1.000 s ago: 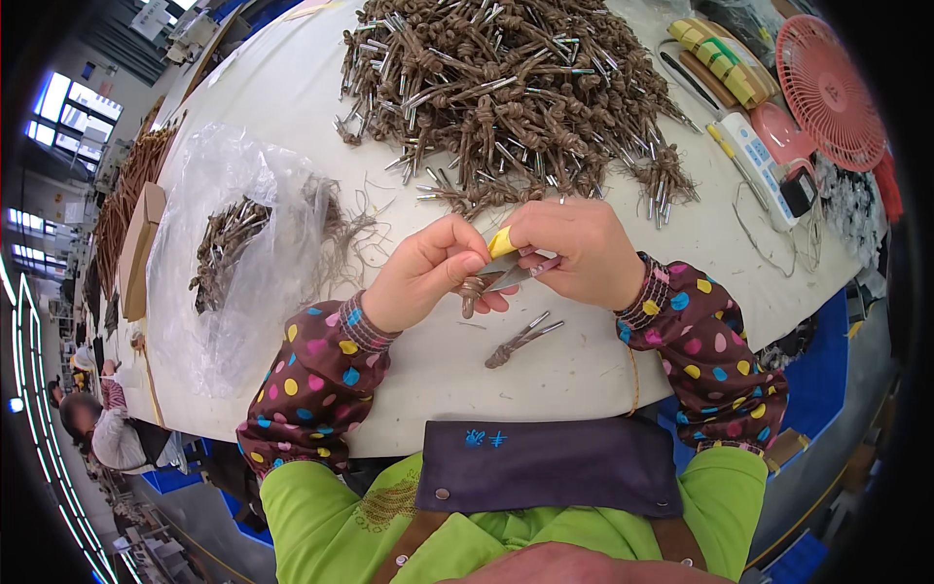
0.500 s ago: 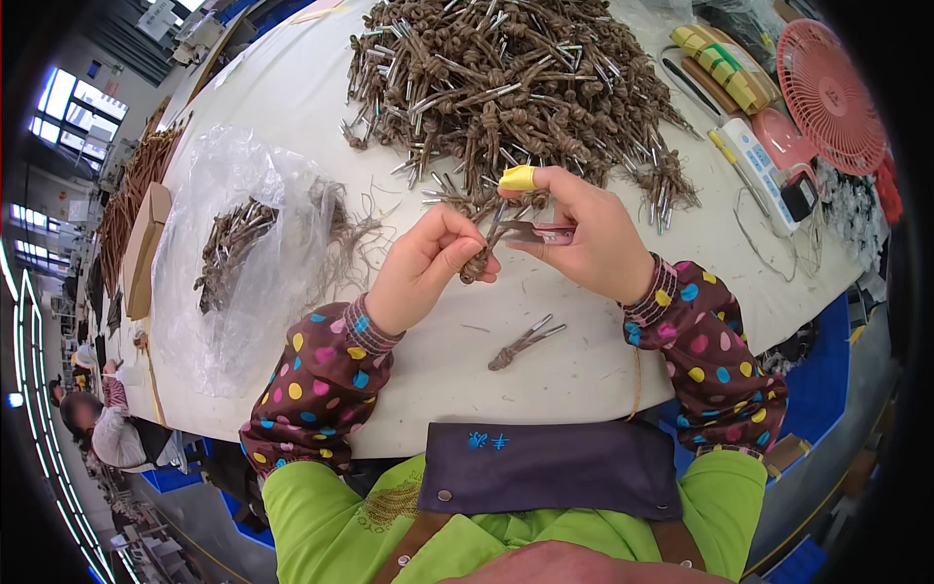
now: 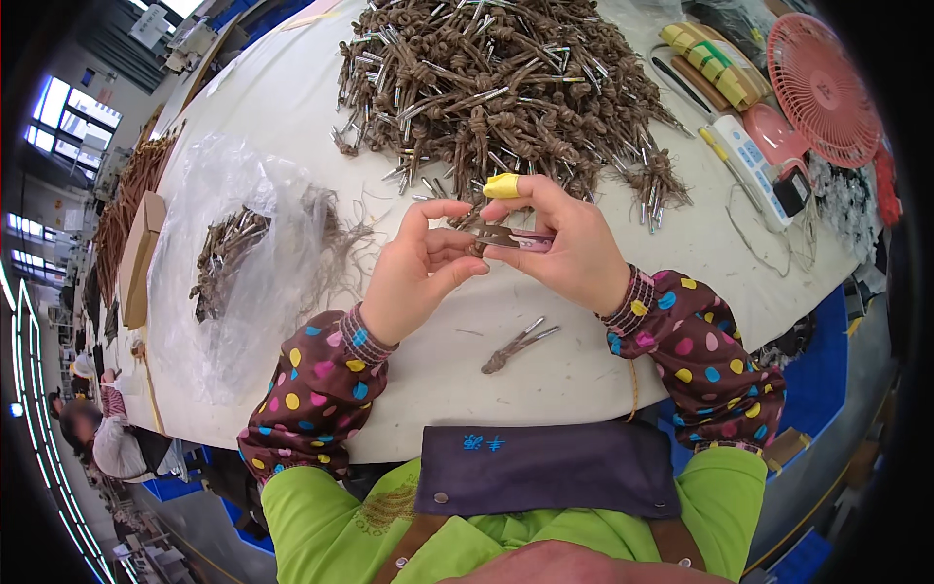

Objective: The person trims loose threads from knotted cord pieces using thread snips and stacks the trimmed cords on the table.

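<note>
Over the table, my left hand (image 3: 409, 263) has its fingers curled around a small brown knotted cord (image 3: 477, 222), mostly hidden between my two hands. My right hand (image 3: 574, 243), with yellow tape around a fingertip, grips a pair of thread snips (image 3: 520, 239). Their blades lie across the knotted cord, close to my left fingertips. Whether the blades touch the cord cannot be made out. Nearer to me, a single knotted cord with two metal tips (image 3: 511, 352) lies on the table. Just beyond my hands rises a large heap of similar knotted cords (image 3: 506, 97).
On the left, a clear plastic bag (image 3: 233, 331) holds more brown cords, with loose threads beside it. A cardboard box (image 3: 143, 258) stands farther left. At the right are a white power strip (image 3: 751, 165), a pink fan (image 3: 822, 88) and a yellow-wrapped bundle (image 3: 715, 63).
My left fingers have opened out somewhat around the knotted cord, and it has turned. My right hand, with the snips, has shifted slightly left. The heap's view has shifted slightly.
</note>
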Available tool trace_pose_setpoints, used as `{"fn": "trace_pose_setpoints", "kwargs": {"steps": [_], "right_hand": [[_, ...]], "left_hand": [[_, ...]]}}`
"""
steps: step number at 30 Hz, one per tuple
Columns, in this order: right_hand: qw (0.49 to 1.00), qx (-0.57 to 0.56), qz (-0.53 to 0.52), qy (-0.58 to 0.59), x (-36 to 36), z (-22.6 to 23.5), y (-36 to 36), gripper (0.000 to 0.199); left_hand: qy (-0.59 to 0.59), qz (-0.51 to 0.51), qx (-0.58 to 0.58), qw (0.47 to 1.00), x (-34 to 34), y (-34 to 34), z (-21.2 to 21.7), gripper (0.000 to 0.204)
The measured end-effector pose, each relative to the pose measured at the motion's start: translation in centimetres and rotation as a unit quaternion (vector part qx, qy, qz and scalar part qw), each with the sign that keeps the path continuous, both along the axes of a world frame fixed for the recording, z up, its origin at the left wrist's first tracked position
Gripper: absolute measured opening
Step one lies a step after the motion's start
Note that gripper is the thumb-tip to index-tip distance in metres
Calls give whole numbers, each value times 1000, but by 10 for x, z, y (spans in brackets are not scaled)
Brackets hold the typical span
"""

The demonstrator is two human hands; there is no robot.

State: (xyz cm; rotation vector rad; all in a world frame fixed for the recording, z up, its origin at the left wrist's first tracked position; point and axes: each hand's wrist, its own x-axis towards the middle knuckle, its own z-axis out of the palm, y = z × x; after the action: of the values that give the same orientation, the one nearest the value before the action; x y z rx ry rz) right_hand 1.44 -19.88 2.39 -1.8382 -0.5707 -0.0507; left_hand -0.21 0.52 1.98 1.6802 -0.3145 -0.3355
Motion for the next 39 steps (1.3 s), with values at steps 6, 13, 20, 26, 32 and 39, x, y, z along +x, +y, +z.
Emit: {"fn": "trace_pose_setpoints", "kwargs": {"steps": [6,13,20,26,32,39], "right_hand": [[998,23,-28,-53,-1,-8,2,32],[980,-53,-170,-92,30,-13,-25,28],[971,-114,-56,-202,6,5,-19,50],[943,-174,-51,-279,2,3,-15,45],[998,-40,-8,-43,15,-2,-17,46],[999,38,12,23,7,-8,-9,30]], "left_hand": [[2,-14,-40,999,-3,-6,4,41],[115,-3,-134,984,1,-3,6,34],[55,7,-134,989,1,-1,-2,28],[43,7,-112,993,2,0,-3,24],[106,-41,-140,984,1,2,-4,22],[-45,34,28,998,-2,-2,-12,25]]}}
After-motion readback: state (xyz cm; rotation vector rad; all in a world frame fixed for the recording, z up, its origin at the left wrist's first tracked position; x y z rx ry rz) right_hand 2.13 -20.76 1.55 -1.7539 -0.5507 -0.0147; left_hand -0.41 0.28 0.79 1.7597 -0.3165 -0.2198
